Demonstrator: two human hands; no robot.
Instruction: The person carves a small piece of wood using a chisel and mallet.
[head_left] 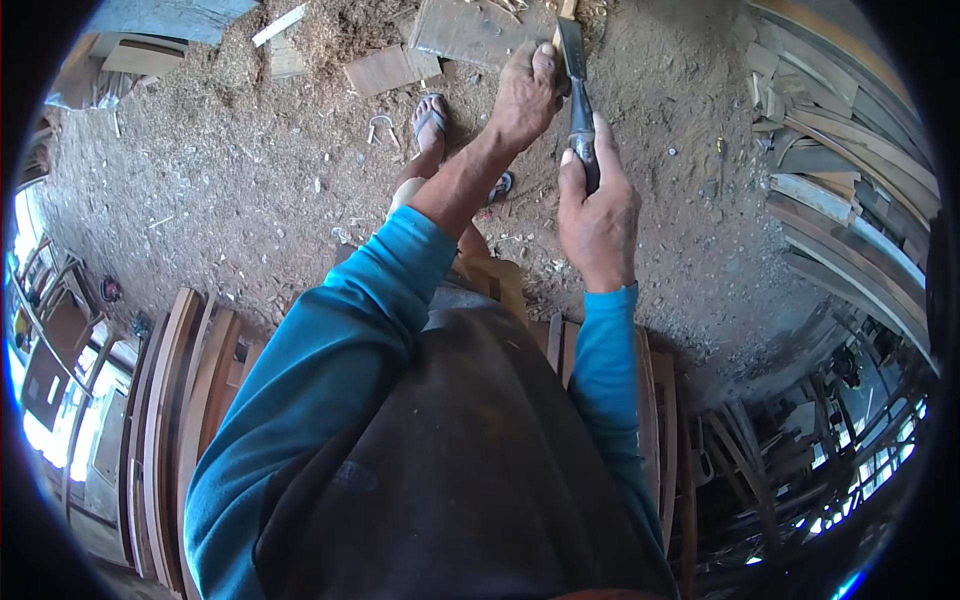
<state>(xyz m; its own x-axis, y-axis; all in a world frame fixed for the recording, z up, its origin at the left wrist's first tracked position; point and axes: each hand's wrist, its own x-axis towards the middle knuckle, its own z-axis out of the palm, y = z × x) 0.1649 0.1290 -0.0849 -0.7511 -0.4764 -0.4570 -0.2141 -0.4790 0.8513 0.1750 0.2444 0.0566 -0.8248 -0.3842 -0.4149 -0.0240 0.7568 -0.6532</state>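
Note:
My right hand (pixel 600 215) is closed round the dark handle of a broad-bladed chisel (pixel 573 50), its thumb and forefinger stretched along the handle. The blade points away from me, toward the top edge of the picture. Just left of the blade, my left hand (pixel 528 100) is closed with its fingertips against a narrow strip of pale wood (pixel 568 9). The blade lies alongside or over this strip, and most of the strip is hidden by the hand and blade.
Wood shavings and flat board offcuts (pixel 392 71) lie on the dirt floor (pixel 250 190) ahead. Stacked planks (pixel 850 215) line the right side. More long boards (pixel 165 420) stand at the lower left. My sandalled foot (pixel 430 125) is below the left forearm.

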